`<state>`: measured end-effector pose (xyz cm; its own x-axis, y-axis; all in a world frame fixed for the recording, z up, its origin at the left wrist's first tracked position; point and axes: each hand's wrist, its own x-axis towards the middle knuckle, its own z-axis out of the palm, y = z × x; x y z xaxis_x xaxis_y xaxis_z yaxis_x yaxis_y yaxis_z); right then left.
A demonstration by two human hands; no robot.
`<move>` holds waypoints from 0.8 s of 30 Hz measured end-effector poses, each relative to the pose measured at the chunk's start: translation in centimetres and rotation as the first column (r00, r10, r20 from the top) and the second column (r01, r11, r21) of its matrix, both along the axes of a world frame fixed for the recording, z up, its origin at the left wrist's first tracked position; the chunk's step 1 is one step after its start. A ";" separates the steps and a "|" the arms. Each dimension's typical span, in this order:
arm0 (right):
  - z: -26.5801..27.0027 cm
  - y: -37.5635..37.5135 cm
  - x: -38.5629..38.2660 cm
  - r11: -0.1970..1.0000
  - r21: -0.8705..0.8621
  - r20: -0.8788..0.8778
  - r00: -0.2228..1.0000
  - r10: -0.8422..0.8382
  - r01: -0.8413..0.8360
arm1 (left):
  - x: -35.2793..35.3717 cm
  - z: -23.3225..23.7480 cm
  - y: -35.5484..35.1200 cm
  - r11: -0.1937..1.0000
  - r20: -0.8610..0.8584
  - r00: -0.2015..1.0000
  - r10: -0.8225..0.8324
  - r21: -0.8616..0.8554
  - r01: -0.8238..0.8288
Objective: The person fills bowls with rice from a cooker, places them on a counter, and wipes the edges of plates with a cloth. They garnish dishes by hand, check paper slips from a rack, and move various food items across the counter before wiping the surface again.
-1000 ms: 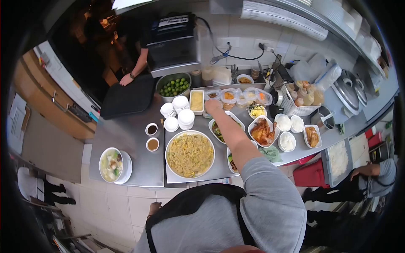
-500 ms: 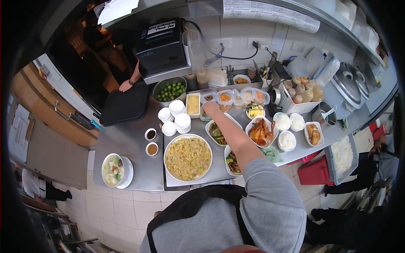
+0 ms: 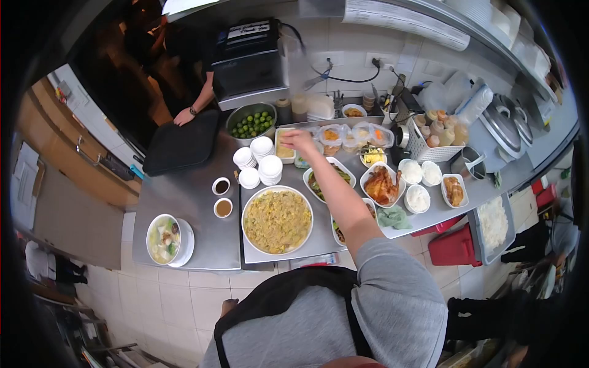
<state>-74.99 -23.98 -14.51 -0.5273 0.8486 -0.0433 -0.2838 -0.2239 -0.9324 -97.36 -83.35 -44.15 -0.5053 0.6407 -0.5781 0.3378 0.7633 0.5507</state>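
Observation:
My right hand reaches over a rectangular white container of pale yellow food, fingers bent down and drawn together. Whatever they pinch, if anything, is too small to make out. Just beside this container is a small tub with something green in it, partly behind my wrist. Nearer to me lies a large round plate of fried rice. Under and beside my forearm stand white dishes of cooked vegetables. Only a bit of my left hand shows low beside my apron, its fingers hidden.
White cup stacks, two sauce cups and a soup bowl stand left. Roast chicken and rice bowls are right. Behind are limes and a printer. A co-worker's hand rests by a black tray.
My right hand has moved left from the small tub with green contents to over the pale yellow food. The view has shifted slightly. A co-worker's arm shows more beside the printer.

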 end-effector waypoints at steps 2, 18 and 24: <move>2.1 -2.6 -4.3 0.995 0.013 -0.019 0.995 0.102 -0.102 | -0.8 -2.1 -1.4 0.987 -0.081 0.985 -0.151 0.033 0.154; 2.3 -29.0 -36.8 0.358 0.427 0.784 0.538 0.310 -0.830 | 6.0 1.1 -18.8 0.674 0.209 0.641 0.739 -0.232 -0.701; 1.3 -32.0 -39.7 0.134 0.457 0.889 0.458 -0.027 -0.879 | 9.0 3.6 -21.7 0.715 0.169 0.704 0.690 -0.310 -0.626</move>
